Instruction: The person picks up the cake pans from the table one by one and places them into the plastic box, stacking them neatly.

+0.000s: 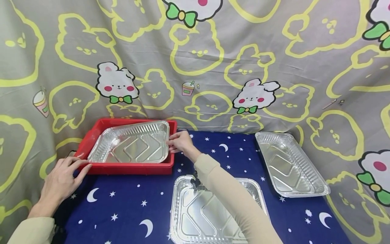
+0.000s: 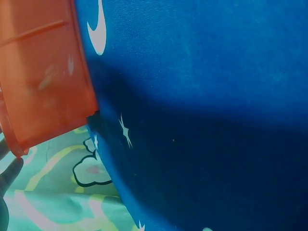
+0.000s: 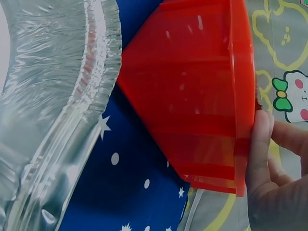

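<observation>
A silver foil tray (image 1: 137,145) sits tilted inside a red plastic bin (image 1: 131,168), its right end raised above the bin's rim. My right hand (image 1: 184,144) pinches at that raised right edge, its thumb close to the red rim in the right wrist view. The fingertips' exact contact is partly hidden. My left hand (image 1: 62,179) holds the bin's front left corner, thumb and forefinger at the rim. Only two fingers of it show in the left wrist view, beside the red wall (image 2: 48,72).
A second foil tray (image 1: 198,210) lies in front, partly under my right forearm. Another foil tray (image 1: 284,162) stands at the right edge of the table. Dark blue cloth (image 1: 128,200) with moons and stars covers the table. A patterned curtain (image 1: 207,81) hangs behind and at the sides.
</observation>
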A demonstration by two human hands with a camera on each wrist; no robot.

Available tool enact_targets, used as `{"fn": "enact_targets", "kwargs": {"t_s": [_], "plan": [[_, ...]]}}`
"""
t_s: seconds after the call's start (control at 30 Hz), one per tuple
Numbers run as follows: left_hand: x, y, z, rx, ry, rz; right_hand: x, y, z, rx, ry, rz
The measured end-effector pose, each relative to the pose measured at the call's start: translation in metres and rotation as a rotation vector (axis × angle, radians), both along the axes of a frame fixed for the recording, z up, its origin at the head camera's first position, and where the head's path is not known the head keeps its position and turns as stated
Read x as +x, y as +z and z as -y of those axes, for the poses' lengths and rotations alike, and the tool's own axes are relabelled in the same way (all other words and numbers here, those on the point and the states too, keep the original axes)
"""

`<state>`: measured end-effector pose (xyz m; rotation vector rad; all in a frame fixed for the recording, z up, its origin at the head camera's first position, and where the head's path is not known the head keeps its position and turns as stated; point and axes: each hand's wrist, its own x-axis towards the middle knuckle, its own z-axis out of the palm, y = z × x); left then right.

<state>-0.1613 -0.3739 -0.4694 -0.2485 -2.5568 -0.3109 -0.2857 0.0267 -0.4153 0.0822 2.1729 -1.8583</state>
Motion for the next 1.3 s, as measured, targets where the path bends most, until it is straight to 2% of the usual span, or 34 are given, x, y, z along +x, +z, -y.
{"fn": "enact_targets", "kwargs": {"t_s": [0.23, 0.53, 0.7, 0.9, 1.3], "plan": [[0.000, 0.000, 0.000, -0.001, 0.007, 0.012, 0.001, 0.002, -0.007, 0.011, 0.004, 0.005], [-0.002, -0.001, 0.001, -0.007, -0.001, -0.003, 0.009, 0.014, -0.026, 0.009, 0.030, 0.000], [-0.002, 0.001, 0.000, -0.004, -0.013, -0.033, 0.018, 0.019, -0.041, -0.002, 0.060, -0.022], [-0.003, 0.000, 0.001, 0.002, -0.015, -0.042, 0.031, 0.023, -0.060, -0.020, 0.037, -0.038], [-0.003, 0.000, 0.001, 0.004, -0.024, -0.050, 0.062, 0.028, -0.109, 0.018, 0.055, -0.053]]}}
